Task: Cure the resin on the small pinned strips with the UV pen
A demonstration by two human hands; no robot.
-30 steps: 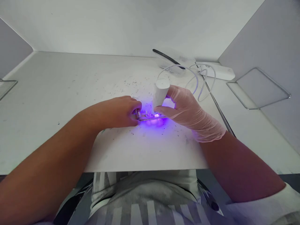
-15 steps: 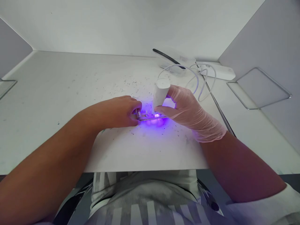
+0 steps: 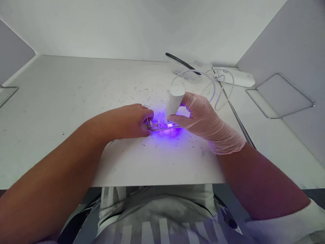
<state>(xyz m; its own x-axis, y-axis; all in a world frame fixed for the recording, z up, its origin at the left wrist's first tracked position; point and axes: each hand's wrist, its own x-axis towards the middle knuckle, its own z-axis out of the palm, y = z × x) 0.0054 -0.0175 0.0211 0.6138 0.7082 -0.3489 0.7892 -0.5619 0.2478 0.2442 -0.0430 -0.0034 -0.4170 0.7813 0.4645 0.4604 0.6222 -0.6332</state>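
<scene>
A slim clear strip point(image 3: 162, 128) with small shiny pieces on it lies low over the white table, lit purple. My left hand point(image 3: 138, 121), ungloved, pinches the strip's left end between thumb and fingers. In my right hand point(image 3: 198, 113), which wears a thin translucent glove, is a white handheld lamp point(image 3: 175, 98). The lamp stands upright with its lower end just above the strip, and violet light spreads from beneath it. The right end of the strip is partly hidden by my right thumb.
Behind my right hand lie a black curved file point(image 3: 181, 63), clear plastic packaging point(image 3: 191, 75), a looped white cable point(image 3: 214, 91) and a long white device point(image 3: 237, 77). Dark specks dot the white table point(image 3: 50, 101). Wire frames point(image 3: 280, 96) stand at both sides.
</scene>
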